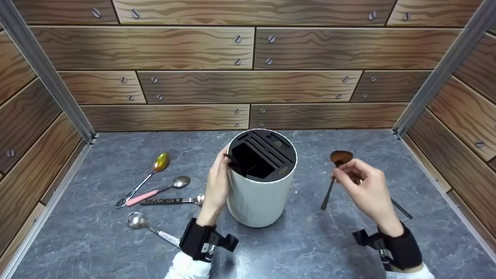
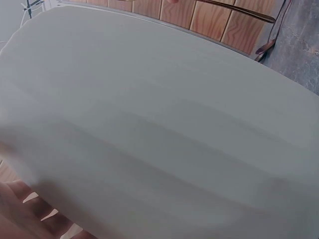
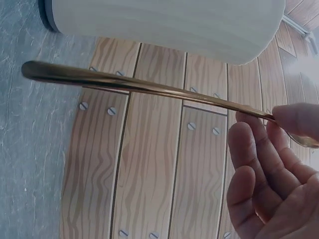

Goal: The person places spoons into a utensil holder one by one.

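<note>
My left hand (image 1: pixel 217 182) grips the left side of a white round utensil holder (image 1: pixel 255 205), fingers up near its rim. The holder stands upright, its black top insert cut with slots and a large rectangular opening. A thin dark piece pokes out at the rim beside the fingers. To the right of the holder, my right hand (image 1: pixel 366 186) pinches a golden-brown spoon (image 1: pixel 341 156) just below its bowl. Its bowl points up and its handle (image 3: pixel 164 91) slants down. Another dark utensil handle (image 1: pixel 402 209) lies on the table, the rest hidden behind my right hand.
Left of the holder lie a yellow-bowled ornate spoon (image 1: pixel 161 161), a pink-handled spoon (image 1: pixel 142 197), a dark patterned-handle utensil (image 1: pixel 166 201) partly behind my left hand, and a white-handled spoon (image 1: pixel 137 220). Wood-patterned walls (image 1: pixel 193 85) enclose the grey table (image 1: pixel 302 248).
</note>
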`<state>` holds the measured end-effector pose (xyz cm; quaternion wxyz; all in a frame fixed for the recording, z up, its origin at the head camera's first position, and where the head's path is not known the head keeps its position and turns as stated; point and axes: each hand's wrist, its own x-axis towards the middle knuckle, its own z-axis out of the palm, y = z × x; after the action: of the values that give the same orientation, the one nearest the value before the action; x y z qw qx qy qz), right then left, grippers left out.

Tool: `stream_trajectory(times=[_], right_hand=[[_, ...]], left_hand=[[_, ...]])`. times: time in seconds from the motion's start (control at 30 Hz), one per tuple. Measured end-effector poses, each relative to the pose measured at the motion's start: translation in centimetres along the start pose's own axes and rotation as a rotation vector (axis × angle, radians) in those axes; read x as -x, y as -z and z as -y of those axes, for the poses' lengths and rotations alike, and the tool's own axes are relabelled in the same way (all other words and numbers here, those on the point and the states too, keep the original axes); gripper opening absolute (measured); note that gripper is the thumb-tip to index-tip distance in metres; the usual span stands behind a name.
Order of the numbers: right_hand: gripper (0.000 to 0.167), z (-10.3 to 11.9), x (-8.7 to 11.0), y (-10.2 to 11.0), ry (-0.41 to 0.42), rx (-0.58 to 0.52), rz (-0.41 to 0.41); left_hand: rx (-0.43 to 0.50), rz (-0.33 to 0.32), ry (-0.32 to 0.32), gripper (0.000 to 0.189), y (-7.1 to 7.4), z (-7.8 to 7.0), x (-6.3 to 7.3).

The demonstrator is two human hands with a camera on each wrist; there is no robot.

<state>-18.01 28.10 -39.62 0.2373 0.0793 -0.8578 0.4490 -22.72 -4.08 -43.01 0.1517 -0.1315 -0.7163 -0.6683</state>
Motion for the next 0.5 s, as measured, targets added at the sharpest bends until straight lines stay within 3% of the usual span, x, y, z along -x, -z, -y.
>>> stream_trajectory(times=[0.5], right_hand=[[0.001, 1.3, 0.6, 0.1, 0.092, -0.074, -0.058]], left_hand=[[-0.014, -0.004, 0.009, 0.047, 0.0, -0.1, -0.1]])
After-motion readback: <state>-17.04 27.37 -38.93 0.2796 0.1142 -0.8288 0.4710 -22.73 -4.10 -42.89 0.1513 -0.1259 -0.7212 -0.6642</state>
